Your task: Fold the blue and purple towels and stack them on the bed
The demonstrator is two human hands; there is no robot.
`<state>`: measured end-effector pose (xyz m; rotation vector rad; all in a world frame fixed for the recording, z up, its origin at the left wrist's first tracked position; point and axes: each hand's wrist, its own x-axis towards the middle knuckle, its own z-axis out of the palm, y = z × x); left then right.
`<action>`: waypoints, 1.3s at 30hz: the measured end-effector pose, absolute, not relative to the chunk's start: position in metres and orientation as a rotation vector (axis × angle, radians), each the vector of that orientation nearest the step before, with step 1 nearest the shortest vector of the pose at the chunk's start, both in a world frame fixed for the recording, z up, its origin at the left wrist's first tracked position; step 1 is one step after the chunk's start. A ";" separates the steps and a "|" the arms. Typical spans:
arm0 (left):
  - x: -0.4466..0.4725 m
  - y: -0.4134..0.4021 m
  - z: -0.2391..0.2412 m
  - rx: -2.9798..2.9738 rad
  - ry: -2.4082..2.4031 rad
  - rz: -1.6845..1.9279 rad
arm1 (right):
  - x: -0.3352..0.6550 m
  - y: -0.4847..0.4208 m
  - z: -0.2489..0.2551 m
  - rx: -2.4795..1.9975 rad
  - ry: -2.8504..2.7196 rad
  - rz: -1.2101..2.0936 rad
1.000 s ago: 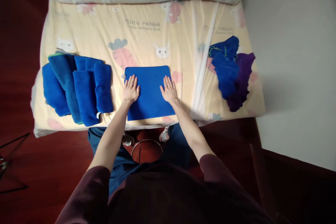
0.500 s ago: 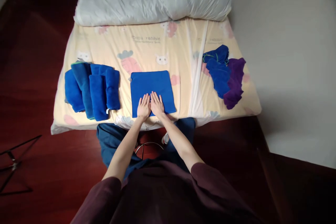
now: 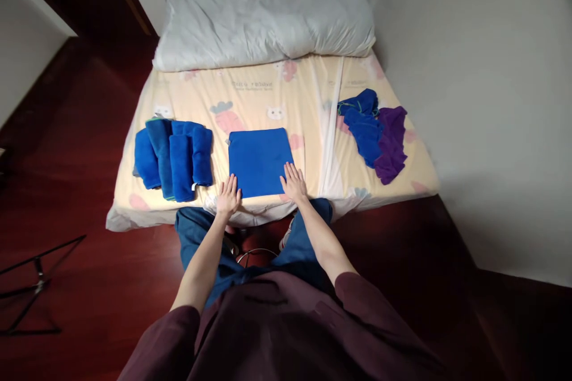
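Note:
A folded blue towel (image 3: 260, 159) lies flat near the front edge of the bed (image 3: 268, 95). My left hand (image 3: 228, 196) rests flat, fingers spread, on the towel's near left corner. My right hand (image 3: 294, 182) lies flat and open on the near right corner. Neither hand holds anything.
Several rolled blue towels (image 3: 175, 153) lie side by side to the left. A loose heap of blue and purple cloths (image 3: 376, 131) sits at the right. A white duvet (image 3: 263, 9) is bunched at the far end. A metal stand (image 3: 36, 277) is on the dark red floor at left.
My hands slid from the towel's middle sides together at its near edge, then spread apart to its near corners. The view pulled back, showing more of the bed.

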<state>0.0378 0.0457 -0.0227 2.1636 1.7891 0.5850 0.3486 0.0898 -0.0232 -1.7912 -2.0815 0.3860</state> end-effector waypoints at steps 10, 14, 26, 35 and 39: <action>-0.019 -0.014 -0.016 1.864 1.680 0.733 | 0.411 0.045 -0.033 -1.731 -1.804 0.355; -0.028 -0.027 -0.019 1.605 1.688 0.904 | 0.427 0.026 -0.038 -1.707 -1.462 0.290; 0.022 0.029 -0.005 0.928 1.583 0.954 | 0.414 0.040 -0.032 -1.741 -1.393 0.733; 0.019 0.052 -0.014 1.042 1.652 0.920 | 0.403 0.061 -0.029 -1.603 -1.195 1.056; 0.009 0.049 -0.015 1.134 1.608 0.919 | 0.393 0.054 -0.026 -1.567 -1.164 1.087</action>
